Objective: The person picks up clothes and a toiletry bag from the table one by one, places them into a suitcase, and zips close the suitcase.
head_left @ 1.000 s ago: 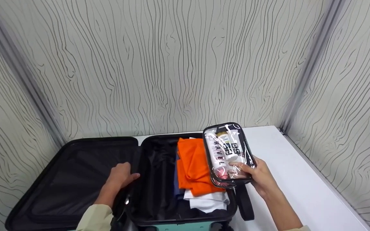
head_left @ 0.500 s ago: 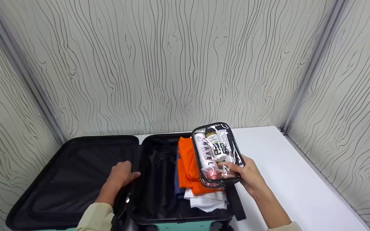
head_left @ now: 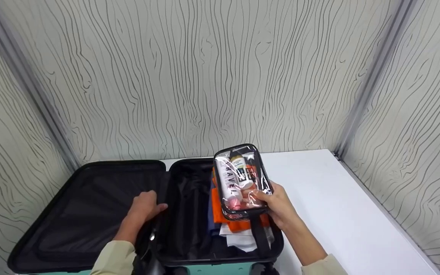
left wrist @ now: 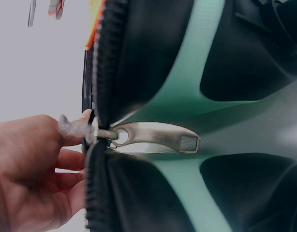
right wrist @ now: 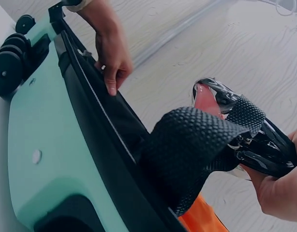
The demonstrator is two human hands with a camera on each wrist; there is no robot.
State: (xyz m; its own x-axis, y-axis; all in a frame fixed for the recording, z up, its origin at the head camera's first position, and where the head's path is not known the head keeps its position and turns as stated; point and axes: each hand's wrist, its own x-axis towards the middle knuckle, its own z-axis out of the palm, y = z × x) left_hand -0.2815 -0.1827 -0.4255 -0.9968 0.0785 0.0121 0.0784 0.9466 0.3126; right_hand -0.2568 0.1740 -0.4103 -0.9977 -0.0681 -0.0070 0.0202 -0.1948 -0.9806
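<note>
My right hand [head_left: 281,204] grips the lower right edge of a clear toiletry bag [head_left: 225,173], thumb on its front. Black trim edges the bag, and bottles show through the plastic. Its black textured strap [right wrist: 187,140] hangs down over the suitcase rim. The bag is held above a folded orange garment [head_left: 220,206] and a white one [head_left: 239,240] in the right half of an open mint-green suitcase [head_left: 220,269]. At the middle hinge line, my left hand [head_left: 143,208] rests with loosely bent fingers, thumb toward the right half. A metal zipper pull [left wrist: 158,135] hangs close by it.
The suitcase's black-lined left half [head_left: 82,214] lies open at the left. Dark blue cloth [head_left: 213,219] shows beside the orange garment. The white table [head_left: 327,191] extends to the right, and patterned panels [head_left: 204,76] stand behind and at both sides.
My right hand has moved the toiletry bag leftward, from the suitcase's right edge to over the folded clothes. The strap has swung in with it. My left hand stays in place.
</note>
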